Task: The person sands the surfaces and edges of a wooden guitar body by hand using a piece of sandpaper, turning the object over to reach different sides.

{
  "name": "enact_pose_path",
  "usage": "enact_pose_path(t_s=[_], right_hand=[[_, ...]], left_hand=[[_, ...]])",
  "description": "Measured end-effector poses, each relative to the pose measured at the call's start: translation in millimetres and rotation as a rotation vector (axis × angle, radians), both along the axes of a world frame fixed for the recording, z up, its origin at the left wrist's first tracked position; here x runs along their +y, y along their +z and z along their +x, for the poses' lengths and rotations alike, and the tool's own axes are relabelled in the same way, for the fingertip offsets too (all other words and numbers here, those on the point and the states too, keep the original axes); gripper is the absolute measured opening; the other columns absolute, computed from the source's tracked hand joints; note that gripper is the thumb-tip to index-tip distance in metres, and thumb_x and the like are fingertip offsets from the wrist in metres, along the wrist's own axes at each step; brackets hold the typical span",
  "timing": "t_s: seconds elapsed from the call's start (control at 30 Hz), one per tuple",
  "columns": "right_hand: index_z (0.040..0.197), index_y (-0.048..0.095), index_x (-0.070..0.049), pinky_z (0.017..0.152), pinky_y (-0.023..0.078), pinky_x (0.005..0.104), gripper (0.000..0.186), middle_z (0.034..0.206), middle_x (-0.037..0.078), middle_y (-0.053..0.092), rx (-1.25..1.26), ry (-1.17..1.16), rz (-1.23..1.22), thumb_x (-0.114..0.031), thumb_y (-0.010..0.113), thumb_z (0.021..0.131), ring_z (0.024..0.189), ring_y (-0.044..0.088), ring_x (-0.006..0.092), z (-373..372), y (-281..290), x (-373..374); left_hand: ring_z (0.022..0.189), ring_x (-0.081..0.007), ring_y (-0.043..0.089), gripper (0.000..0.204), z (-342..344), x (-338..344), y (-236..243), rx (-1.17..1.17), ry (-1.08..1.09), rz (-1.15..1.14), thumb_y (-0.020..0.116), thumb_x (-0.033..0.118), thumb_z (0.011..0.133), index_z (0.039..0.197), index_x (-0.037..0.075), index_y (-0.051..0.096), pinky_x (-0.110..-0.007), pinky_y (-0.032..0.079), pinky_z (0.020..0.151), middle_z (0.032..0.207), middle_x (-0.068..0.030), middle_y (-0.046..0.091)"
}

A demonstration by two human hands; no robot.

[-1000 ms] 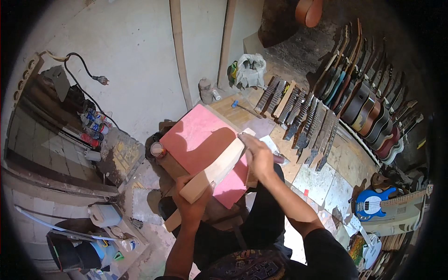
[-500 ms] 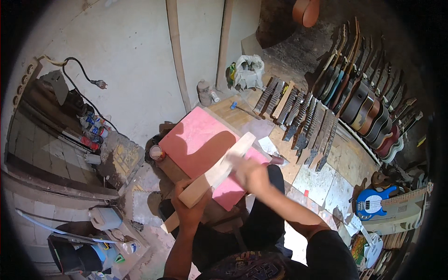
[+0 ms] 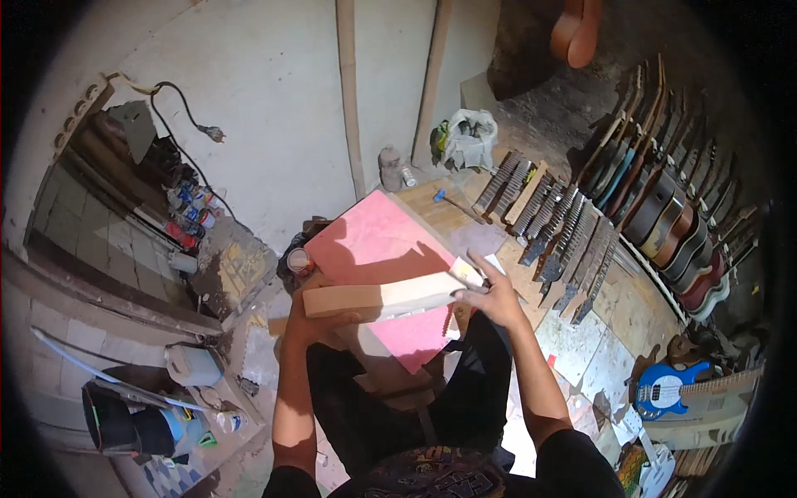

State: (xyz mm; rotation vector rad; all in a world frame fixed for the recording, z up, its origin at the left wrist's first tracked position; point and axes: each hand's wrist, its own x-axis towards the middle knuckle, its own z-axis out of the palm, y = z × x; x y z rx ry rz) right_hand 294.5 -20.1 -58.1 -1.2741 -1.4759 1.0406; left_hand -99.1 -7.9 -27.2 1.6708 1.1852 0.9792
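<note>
A long, pale block of wood (image 3: pixel 390 297) spans the space between my two hands, lying nearly level over the pink board (image 3: pixel 365 241). Its left end rests in my left hand (image 3: pixel 318 325), whose fingers wrap underneath and are partly hidden. At the right end, my right hand (image 3: pixel 498 297) grips the block with thumb and fingers. A second thin wooden piece (image 3: pixel 277 326) pokes out to the left behind my left wrist. Below the block's right part, a narrow reddish-brown strip (image 3: pixel 447 319) shows against the pink board.
A small round tin (image 3: pixel 299 261) stands at the board's left corner. Several guitar necks (image 3: pixel 552 224) lie in a row on the floor to the right, near a blue-headed hammer (image 3: pixel 440 196). Guitars (image 3: pixel 664 207) stand in a rack beyond, with a blue bass (image 3: pixel 664 390) nearer.
The block has swung from a steep slant to nearly level. My right hand, blurred over its middle before, now grips its right end. The whole view has shifted slightly.
</note>
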Motion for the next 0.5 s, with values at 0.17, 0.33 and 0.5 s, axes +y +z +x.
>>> enact_pose_path(t_s=[0.17,0.33,0.5], right_hand=[[0.147,0.058,0.001,0.11,0.048,0.0402,0.073,0.135,0.021,0.067,-0.216,0.012,-0.017,-0.013,0.088,0.082,0.127,0.065,0.0299,0.8,0.2,-5.8],[0.138,0.064,0.0,0.103,0.052,0.0396,0.06,0.128,0.017,0.068,-0.134,-0.025,0.018,-0.008,0.087,0.082,0.119,0.068,0.0269,-3.8,-23.6,-9.6],[0.141,0.058,0.004,0.102,0.054,0.0362,0.061,0.128,0.012,0.066,-0.009,-0.011,-0.05,0.0,0.083,0.085,0.12,0.067,0.0224,-13.2,-20.8,-12.8]], left_hand=[[0.104,-0.0188,0.068,0.065,24.5,-5.2,-6.1,-0.328,0.152,0.004,0.099,0.012,0.068,0.121,0.004,0.064,-0.037,0.056,0.095,0.112,-0.007,0.071],[0.119,-0.027,0.061,0.097,89.1,-29.4,-25.7,-0.198,0.618,0.2,0.097,0.012,0.07,0.148,-0.001,0.039,-0.041,0.053,0.101,0.134,-0.0171,0.058],[0.116,-0.0285,0.062,0.097,110.3,-35.1,-22.7,-0.093,0.974,0.449,0.093,0.014,0.077,0.152,0.0,0.033,-0.041,0.056,0.093,0.133,-0.0211,0.052]])
